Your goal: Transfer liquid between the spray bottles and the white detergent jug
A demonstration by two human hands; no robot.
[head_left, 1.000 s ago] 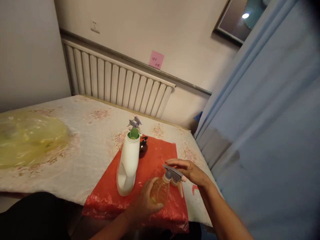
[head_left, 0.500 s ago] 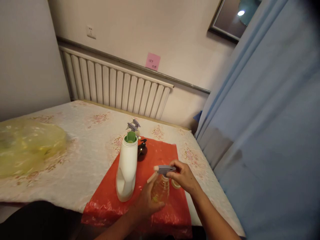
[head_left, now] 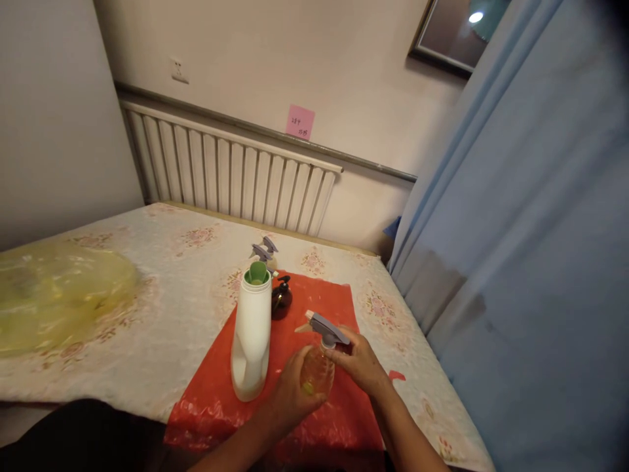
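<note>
Pale wall stretches across the far side, with a white radiator low along it, a pink note above and a blue curtain hanging to the right. Below it spreads a flowered cloth, where a crumpled yellow plastic bag lies at the left and a red plastic sheet lies in front of me.

Over the near part of that sheet, between my hands, is a clear spray bottle, leaning slightly; I can't tell whether its base touches down. My left hand is curved around its body, thumb low on the near side. My right hand is pinched in at the neck and the back of the grey spray head, whose nozzle points left.

Just left of my left hand, a white jug stands upright with a green piece in its mouth. Behind it are a dark pump bottle and two more grey sprayers, partly hidden.
</note>
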